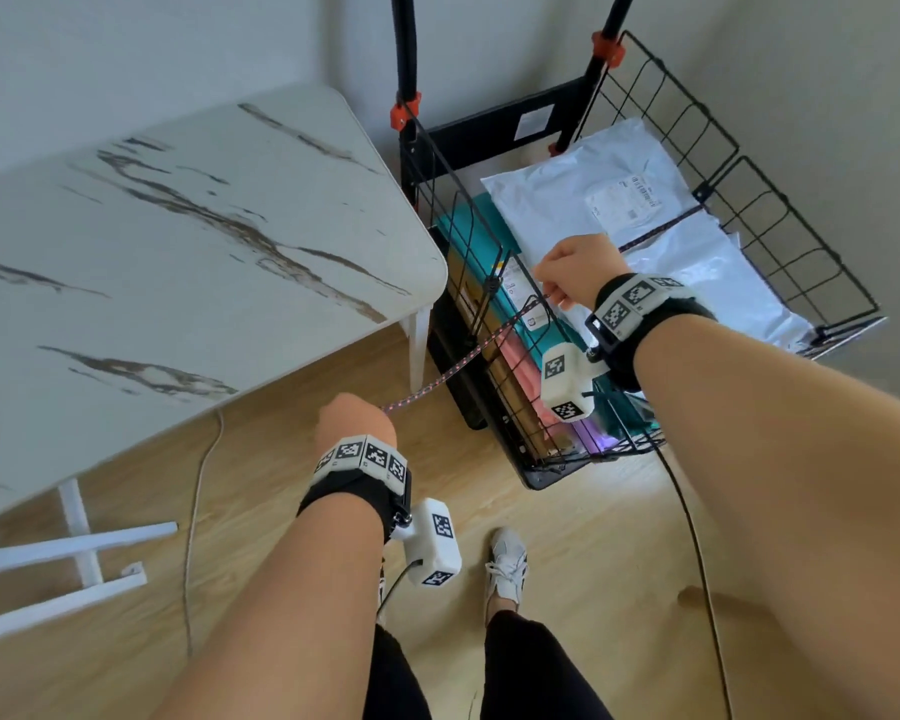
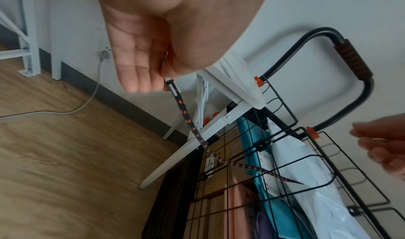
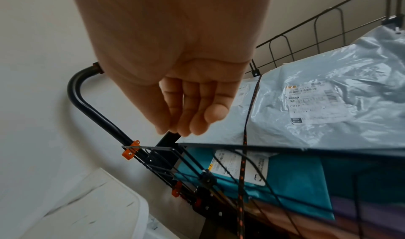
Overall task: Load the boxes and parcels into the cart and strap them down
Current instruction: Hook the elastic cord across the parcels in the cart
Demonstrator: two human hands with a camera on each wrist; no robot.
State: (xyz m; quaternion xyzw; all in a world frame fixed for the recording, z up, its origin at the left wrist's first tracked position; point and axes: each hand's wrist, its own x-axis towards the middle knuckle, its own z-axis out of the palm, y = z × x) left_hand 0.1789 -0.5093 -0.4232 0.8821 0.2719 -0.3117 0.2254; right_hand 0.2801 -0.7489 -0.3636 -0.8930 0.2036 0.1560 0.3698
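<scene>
The black wire cart (image 1: 801, 241) stands in the corner. It holds a grey poly mailer (image 1: 567, 200) on top, a teal box (image 1: 481, 210) and pink and brown parcels below. A black cord with orange flecks (image 1: 437, 381) runs from my left hand through the cart's near wire wall and across the mailer (image 3: 328, 61) to the far wall. My left hand (image 1: 354, 423) is below and left of the cart and pinches the cord's end (image 2: 173, 88). My right hand (image 1: 567, 278) hovers over the cart's near wall, left of the cord (image 3: 247, 121). Its fingers (image 3: 184, 121) hang loosely curled and hold nothing I can see.
A marble-patterned table (image 1: 178, 252) stands close on the cart's left, its white legs (image 1: 74, 548) on the wooden floor. A grey cable (image 1: 198, 485) trails over the floor. The cart's handle (image 2: 350, 59) rises against the wall. My shoe (image 1: 505, 563) is just before the cart.
</scene>
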